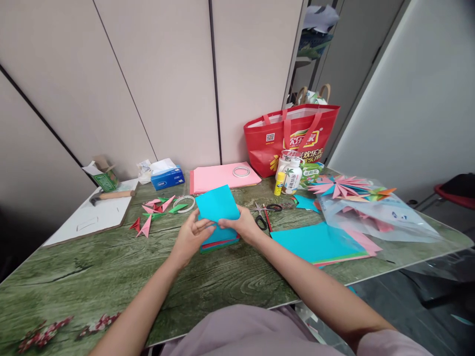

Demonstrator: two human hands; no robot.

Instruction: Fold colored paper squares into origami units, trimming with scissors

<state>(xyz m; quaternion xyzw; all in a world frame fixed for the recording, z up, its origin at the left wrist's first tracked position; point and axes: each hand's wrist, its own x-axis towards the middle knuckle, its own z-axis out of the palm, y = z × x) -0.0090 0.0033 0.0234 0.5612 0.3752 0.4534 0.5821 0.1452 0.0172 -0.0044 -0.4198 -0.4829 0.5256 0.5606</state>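
A blue sheet of paper [218, 203] is held up at a tilt between my two hands, in the middle of the table. My right hand [243, 225] pinches its right edge, thumb lying across the front. At the lower left edge, my left hand [193, 235] has its fingers and thumb closed on the sheet. Directly beneath lies a stack of coloured paper [219, 245] with blue, red and green edges, partly hidden by the hands. Just right of it are black-handled scissors [261, 221] and a red pencil [267, 218]. A roll of tape [184, 203] lies to the left.
Folded paper pieces [146, 226] lie left; larger blue sheets [315, 242] lie right. Behind are pink sheets [211, 178], a tissue box [166, 177], a glue stick [279, 184], a white bottle [292, 177] and a red bag [261, 148]. A hammer [113, 195] rests on a white board [92, 217].
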